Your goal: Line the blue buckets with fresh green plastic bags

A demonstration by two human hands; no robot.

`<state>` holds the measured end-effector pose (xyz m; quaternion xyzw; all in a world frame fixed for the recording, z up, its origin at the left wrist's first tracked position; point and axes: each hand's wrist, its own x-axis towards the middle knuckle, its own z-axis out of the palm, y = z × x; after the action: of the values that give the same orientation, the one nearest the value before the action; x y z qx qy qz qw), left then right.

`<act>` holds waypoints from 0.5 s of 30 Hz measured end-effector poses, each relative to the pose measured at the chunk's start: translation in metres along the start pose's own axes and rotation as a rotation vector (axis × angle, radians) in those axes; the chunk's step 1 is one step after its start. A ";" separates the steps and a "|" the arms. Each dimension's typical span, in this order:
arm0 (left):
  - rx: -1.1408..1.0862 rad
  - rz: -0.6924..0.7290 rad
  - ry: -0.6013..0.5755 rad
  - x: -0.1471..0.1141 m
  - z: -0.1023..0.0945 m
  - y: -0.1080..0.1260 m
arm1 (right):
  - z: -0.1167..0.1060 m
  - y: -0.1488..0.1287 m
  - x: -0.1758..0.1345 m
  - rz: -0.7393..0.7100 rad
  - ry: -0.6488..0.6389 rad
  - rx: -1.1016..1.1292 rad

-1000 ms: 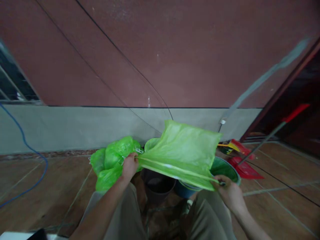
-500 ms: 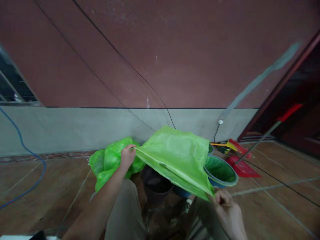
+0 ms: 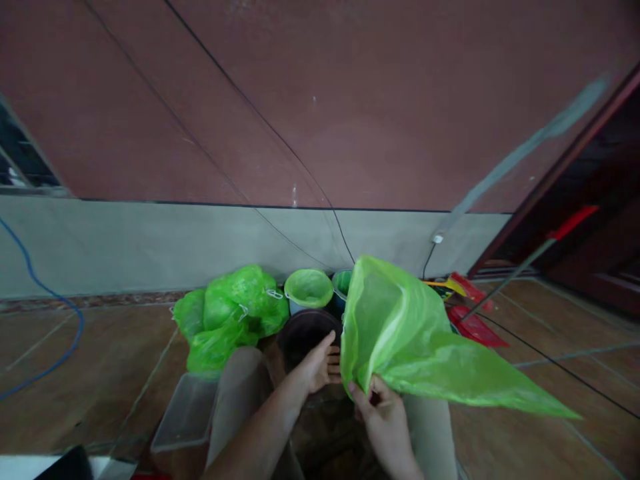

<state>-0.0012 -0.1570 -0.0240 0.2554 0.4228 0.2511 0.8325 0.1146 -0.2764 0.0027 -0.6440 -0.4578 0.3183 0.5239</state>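
The left hand (image 3: pixel 319 368), open at six o'clock, has released the green plastic bag (image 3: pixel 425 357), leaving only the right hand (image 3: pixel 385 419) pinching its rim.

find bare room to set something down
Bare brown tiled floor lies between the curved blue hose and the green plastic bags. Crowded: from those bags past the round dark bin and held translucent green bag to the red dustpan.
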 end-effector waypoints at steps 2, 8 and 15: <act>0.033 0.008 -0.105 0.007 0.017 0.005 | 0.000 -0.002 -0.005 0.019 -0.004 -0.009; 0.346 0.160 -0.080 0.016 0.041 0.019 | 0.006 -0.002 -0.029 0.072 -0.135 0.008; 0.242 0.281 0.076 0.005 0.049 0.011 | 0.020 0.024 -0.055 0.205 -0.323 0.152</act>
<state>0.0402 -0.1561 0.0053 0.4008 0.4411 0.3218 0.7357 0.0823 -0.3206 -0.0287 -0.5864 -0.4426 0.5026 0.4556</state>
